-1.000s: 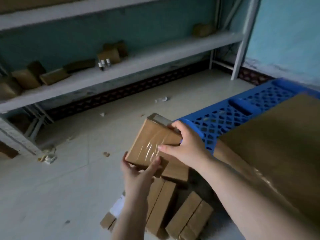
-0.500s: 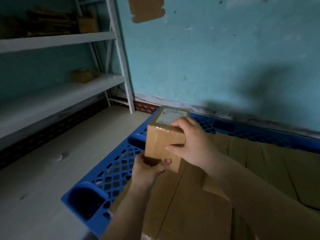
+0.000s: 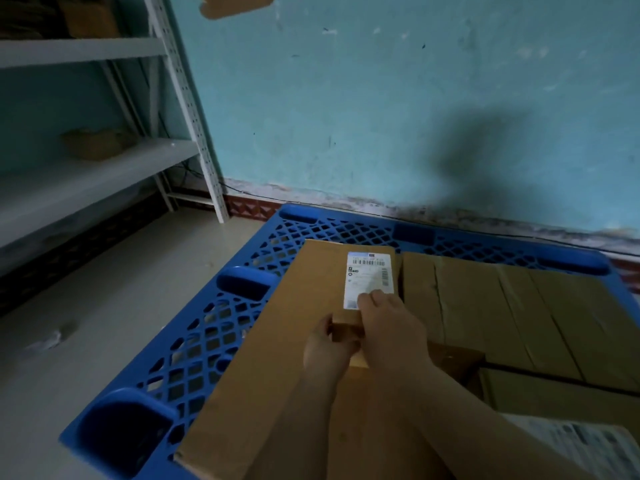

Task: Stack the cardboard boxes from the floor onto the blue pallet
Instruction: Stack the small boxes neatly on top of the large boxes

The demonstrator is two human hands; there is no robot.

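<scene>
The blue plastic pallet (image 3: 207,341) lies on the floor against the turquoise wall. A large flat cardboard box (image 3: 277,341) covers its near left part, and more cardboard boxes (image 3: 519,323) fill its right side. I hold a small cardboard box (image 3: 369,278) with a white barcode label on top, low over the large box beside the right-hand ones. I cannot tell whether it touches. My left hand (image 3: 325,348) grips its near left corner. My right hand (image 3: 391,327) lies over its near end, fingertips on the label.
A white metal shelf rack (image 3: 187,98) stands at the left, with a brown box (image 3: 93,143) on its lower board. A paper scrap (image 3: 48,339) lies on the pale floor left of the pallet. Another labelled box (image 3: 571,441) shows at the bottom right.
Both hands lifted the small box from the floor pile, carried it over the pallet and lowered it toward the large box's top. The view swung from the floor to the wall.
</scene>
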